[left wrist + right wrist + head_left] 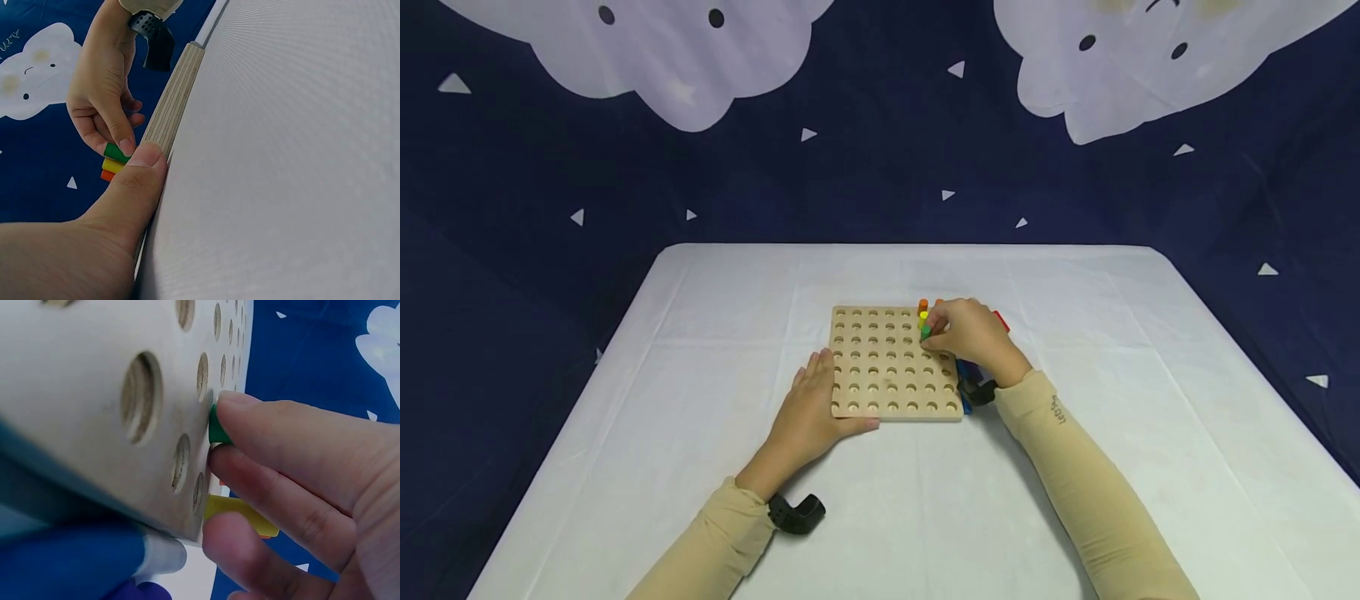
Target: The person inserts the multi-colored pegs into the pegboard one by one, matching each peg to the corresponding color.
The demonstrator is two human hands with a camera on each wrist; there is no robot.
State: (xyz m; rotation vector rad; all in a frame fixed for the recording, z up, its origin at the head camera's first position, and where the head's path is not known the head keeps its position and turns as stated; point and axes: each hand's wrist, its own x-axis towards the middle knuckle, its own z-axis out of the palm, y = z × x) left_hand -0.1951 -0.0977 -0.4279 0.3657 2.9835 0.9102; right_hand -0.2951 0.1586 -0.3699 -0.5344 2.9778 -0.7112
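Observation:
A square wooden pegboard with rows of round holes lies on the table. My left hand braces its near left corner, fingers straight along the left side and thumb against the front edge. At the board's far right, my right hand pinches a green peg between thumb and finger, its end right at the board's face. Just beyond it a yellow peg stands in the board, with an orange peg behind. Another orange peg shows partly behind the right hand.
Along the board's right side lies something blue, with a purple piece beside it in the right wrist view. A red piece peeks out past the right hand. The white-covered table ends at a dark blue curtain.

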